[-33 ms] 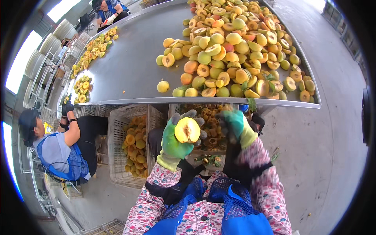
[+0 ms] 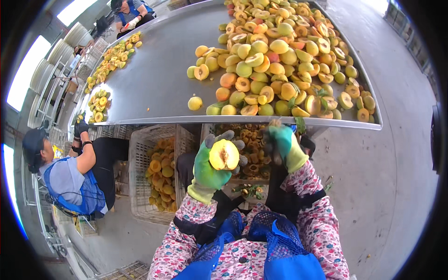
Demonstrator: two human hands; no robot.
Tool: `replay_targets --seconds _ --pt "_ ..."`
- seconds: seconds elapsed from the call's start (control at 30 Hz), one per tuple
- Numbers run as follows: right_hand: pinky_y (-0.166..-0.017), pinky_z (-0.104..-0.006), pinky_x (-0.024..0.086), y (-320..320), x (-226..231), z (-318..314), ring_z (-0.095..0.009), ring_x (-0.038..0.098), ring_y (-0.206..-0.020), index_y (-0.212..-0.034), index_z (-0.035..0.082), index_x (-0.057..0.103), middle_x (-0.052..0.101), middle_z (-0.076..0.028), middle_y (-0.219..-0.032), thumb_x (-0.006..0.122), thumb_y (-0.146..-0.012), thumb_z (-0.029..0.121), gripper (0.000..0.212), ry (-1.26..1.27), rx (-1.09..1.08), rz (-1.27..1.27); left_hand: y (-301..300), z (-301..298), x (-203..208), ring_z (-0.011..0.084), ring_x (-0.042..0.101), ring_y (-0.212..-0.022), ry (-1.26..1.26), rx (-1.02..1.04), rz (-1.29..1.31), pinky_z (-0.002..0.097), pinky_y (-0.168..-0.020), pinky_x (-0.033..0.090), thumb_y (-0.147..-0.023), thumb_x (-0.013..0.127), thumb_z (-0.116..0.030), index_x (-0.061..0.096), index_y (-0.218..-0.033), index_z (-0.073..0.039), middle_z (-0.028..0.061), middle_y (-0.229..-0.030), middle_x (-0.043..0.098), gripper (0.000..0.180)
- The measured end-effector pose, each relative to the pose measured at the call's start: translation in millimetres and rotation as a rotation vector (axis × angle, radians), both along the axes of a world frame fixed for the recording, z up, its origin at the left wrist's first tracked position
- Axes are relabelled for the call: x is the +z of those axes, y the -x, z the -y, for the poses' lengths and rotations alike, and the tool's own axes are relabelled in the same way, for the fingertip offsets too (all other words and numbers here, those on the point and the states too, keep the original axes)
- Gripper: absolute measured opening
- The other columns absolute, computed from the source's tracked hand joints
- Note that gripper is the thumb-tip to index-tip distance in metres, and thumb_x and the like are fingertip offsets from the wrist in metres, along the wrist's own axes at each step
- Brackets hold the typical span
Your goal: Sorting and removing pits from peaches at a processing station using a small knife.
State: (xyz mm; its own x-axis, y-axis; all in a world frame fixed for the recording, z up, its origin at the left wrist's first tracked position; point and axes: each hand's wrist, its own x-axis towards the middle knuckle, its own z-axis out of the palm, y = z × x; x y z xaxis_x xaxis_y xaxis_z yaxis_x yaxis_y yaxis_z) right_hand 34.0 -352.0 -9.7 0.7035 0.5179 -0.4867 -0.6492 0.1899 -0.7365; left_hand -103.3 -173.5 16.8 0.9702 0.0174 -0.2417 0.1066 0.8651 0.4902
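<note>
My left hand, in a green glove with dark fingertips, holds up a halved peach. The yellow cut face is turned up and shows a brownish hollow at its middle. To the right, my right hand is raised in a matching glove, apart from the peach half. Its fingers look curled, though they are blurred, and I cannot make out what is in them. Beyond both hands, a large heap of peach halves covers the right part of a metal table.
A crate of peach halves stands left of my legs. Another crate with cut fruit lies under my hands, below the table edge. One co-worker sits at the left, another at the far left. Smaller fruit piles line the table's left side.
My right hand has shifted slightly and its forearm is less blurred. The left hand and the peach half are almost unmoved.
</note>
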Motion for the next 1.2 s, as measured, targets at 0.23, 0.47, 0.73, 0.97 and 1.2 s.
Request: replay_targets --seconds 0.23,0.47,0.73,0.97,1.2 --pt "-0.063 -0.0456 0.047 75.3 38.7 1.1 -0.036 0.065 -0.075 -0.1 0.002 0.051 0.064 -0.02 -0.08 0.059 -0.084 0.018 0.024 0.532 0.338 0.972 8.4 11.7 -0.6 0.0272 0.062 -0.1 -0.578 0.326 -0.013 0.0345 -0.085 0.051 -0.098 0.043 -0.046 0.054 -0.119 -0.001 0.0206 -0.111 0.063 0.051" --pt "-0.063 -0.0473 0.049 97.7 38.6 -10.6 -0.039 0.063 -0.074 -0.11 0.0 0.047 0.063 -0.021 -0.091 0.06 -0.082 0.017 0.035 0.725 0.4 1.314 9.1 32.3 6.0 0.0183 0.058 -0.101 -0.75 0.358 -0.01 0.0316 -0.092 0.046 -0.1 0.04 -0.044 0.052 -0.12 0.0 0.0119 -0.111 0.061 0.049" --pt "-0.061 -0.0481 0.048 108.9 37.6 -7.8 -0.043 0.061 -0.075 -0.103 0.002 0.05 0.062 -0.022 -0.081 0.066 -0.072 0.009 0.035 0.577 0.313 1.274 12.3 52.8 -4.2 0.0162 0.055 -0.097 -1.072 0.542 0.073 0.0307 -0.089 0.045 -0.102 0.039 -0.036 0.05 -0.119 -0.002 0.0112 -0.108 0.059 0.039" --pt "-0.059 -0.0447 0.048 101.6 28.7 5.0 -0.036 0.063 -0.07 -0.092 0.001 0.054 0.062 -0.018 -0.076 0.067 -0.072 0.018 0.028 0.541 0.395 1.25 1.0 59.3 -23.2 0.0147 0.056 -0.087 -1.446 0.641 0.174 0.029 -0.081 0.046 -0.1 0.042 -0.03 0.051 -0.117 -0.001 0.0091 -0.101 0.06 0.035" --pt "-0.058 -0.0444 0.048 78.7 26.3 6.9 -0.036 0.064 -0.07 -0.101 0.001 0.056 0.064 -0.018 -0.08 0.064 -0.072 0.014 0.032 0.72 0.406 1.393 -38.7 32.9 8.3 0.0114 0.054 -0.072 -0.843 0.122 0.125 0.0294 -0.065 0.046 -0.097 0.05 -0.03 0.057 -0.103 -0.003 -0.0001 -0.078 0.054 0.028"
